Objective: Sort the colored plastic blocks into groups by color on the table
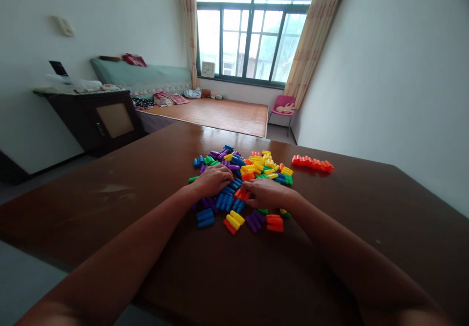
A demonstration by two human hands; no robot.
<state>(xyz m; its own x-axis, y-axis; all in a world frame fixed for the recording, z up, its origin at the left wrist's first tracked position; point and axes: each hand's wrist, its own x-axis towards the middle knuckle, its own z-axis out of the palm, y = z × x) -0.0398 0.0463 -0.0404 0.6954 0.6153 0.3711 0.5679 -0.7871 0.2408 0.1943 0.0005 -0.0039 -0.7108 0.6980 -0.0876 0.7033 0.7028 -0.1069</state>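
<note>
Small plastic building blocks made of joined tubes lie in a loose heap in front of me, in blue, purple, green, yellow and orange. My left hand point(213, 178) rests palm down on the heap's left side, its fingers spread a little over purple and blue blocks point(224, 202). From the right, my right hand point(266, 192) reaches in, thumb and fingers around an orange block point(242, 194). Closer to me lie a separate blue block point(205, 218), a yellow block point(235, 219), a purple block point(255, 221) and an orange block point(274, 223).
A row of joined orange blocks point(312, 163) lies on the brown table point(146, 179), right of the heap. Beyond the table are a bed point(227, 113), a pink chair point(282, 105), a dark cabinet point(110, 116) and a window point(252, 37).
</note>
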